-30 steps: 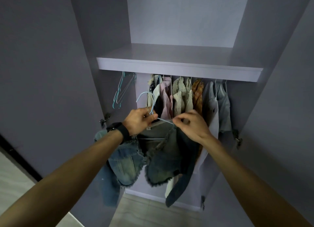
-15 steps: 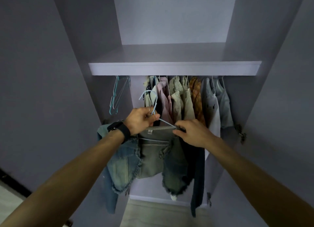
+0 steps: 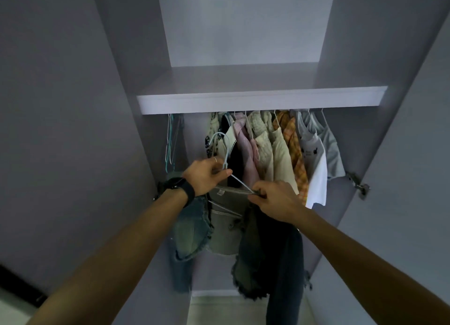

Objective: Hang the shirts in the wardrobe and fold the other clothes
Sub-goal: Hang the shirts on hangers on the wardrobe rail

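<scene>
Jacket [image 3: 192,229] drapes straighter on hanger [image 3: 241,182] | left hand [image 3: 207,176] grips hanger neck, right hand [image 3: 275,200] pinches jacket collar | jacket unhung; shirts [image 3: 265,149] hang at 1 o'clock

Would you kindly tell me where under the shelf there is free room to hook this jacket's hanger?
A bare gap lies between the empty hangers at far left and the patterned top. From there rightward to the grey tee, the hung clothes are packed together. The shelf above shows bare.

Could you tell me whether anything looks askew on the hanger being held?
Yes: the denim jacket sits lopsided on the light blue hanger, its right side drooping far lower than the left.
</scene>
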